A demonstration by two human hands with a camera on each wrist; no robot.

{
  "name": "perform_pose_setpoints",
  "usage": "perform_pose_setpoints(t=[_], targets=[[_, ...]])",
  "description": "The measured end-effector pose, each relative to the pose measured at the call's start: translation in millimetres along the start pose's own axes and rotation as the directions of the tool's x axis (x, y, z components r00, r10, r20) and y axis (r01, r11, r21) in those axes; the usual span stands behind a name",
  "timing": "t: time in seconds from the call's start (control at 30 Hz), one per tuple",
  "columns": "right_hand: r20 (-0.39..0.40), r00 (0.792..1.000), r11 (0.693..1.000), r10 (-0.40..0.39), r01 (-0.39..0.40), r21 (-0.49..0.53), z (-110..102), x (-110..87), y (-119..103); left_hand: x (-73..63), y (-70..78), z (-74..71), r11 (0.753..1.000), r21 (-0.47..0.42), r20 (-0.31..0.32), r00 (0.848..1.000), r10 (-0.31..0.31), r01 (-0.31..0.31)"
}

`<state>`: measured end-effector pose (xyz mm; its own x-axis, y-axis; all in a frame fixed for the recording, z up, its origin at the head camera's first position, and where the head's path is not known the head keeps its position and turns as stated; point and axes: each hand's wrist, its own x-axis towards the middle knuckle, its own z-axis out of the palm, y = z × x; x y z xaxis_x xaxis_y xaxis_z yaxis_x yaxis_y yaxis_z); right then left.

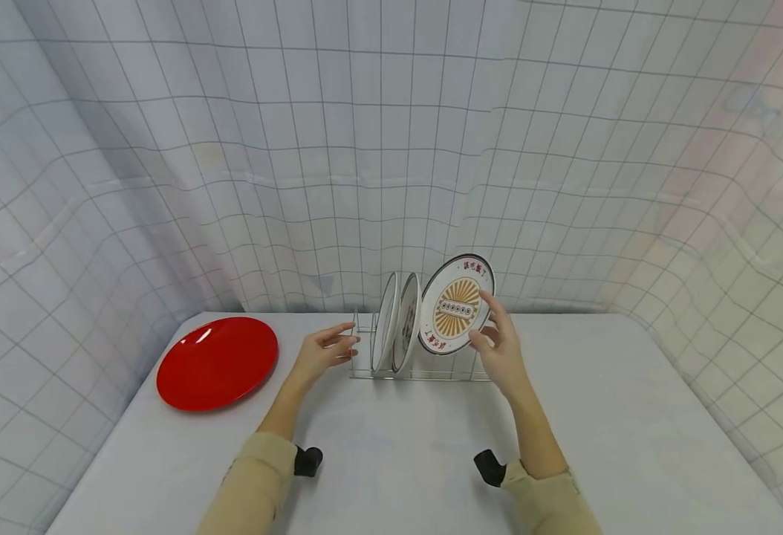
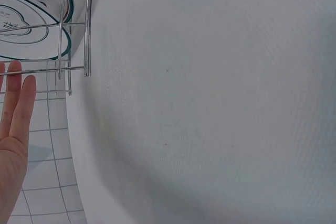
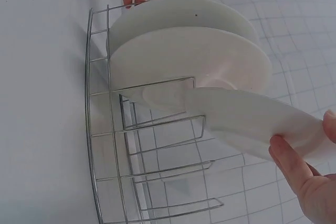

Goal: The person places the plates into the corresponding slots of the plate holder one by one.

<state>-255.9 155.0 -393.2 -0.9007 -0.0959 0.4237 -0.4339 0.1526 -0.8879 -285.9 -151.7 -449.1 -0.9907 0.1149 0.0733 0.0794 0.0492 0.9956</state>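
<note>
A white plate [image 1: 440, 286] with a dark rim, a gold sunburst and red lettering is in my right hand [image 1: 507, 360]. Thumb and fingers pinch its right edge; it tilts over the right part of a wire dish rack [image 1: 431, 377]. In the right wrist view, the plate's pale back [image 3: 247, 116] overlaps the rack's dividers. Two more white plates [image 1: 385, 323] [image 1: 407, 323] stand on edge in the rack's left part. My left hand [image 1: 318, 358] is at the rack's left end, fairly straight fingertips right at the wires in the left wrist view.
A large red plate [image 1: 218, 364] lies on the white table [image 1: 391, 453] to the left of the rack. Wire dividers [image 3: 173, 169] stick up in the rack's right part. A white curtain with a grid pattern [image 1: 391, 148] hangs behind and on both sides.
</note>
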Motion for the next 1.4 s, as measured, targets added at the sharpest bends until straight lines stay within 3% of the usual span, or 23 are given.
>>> perform_pose_setpoints(t=[0.23,0.43,0.77,0.97,1.4], targets=[[0.039,0.999,0.996,0.019,-0.016,-0.090,12,1.0,-25,2.6,-1.4,4.8,1.000,0.023,-0.002,1.000,-0.005,0.005],[0.075,0.997,0.987,-0.014,0.025,-0.157,22,1.9,-36,3.6,-3.2,4.4,0.999,0.010,-0.023,0.999,-0.034,0.035],[0.071,0.991,0.980,-0.115,0.125,-0.154,39,-4.4,-24,-2.6,13.2,5.9,0.997,-0.039,-0.009,0.998,-0.067,0.067],[0.067,0.991,0.982,-0.120,0.128,-0.137,47,-8.6,-16,5.0,-3.9,2.5,0.998,-0.028,-0.019,0.998,-0.064,0.063],[0.096,0.991,0.984,-0.090,0.103,-0.147,56,-15.0,7,4.2,-5.2,2.4,0.997,-0.027,-0.023,0.997,-0.069,0.069]])
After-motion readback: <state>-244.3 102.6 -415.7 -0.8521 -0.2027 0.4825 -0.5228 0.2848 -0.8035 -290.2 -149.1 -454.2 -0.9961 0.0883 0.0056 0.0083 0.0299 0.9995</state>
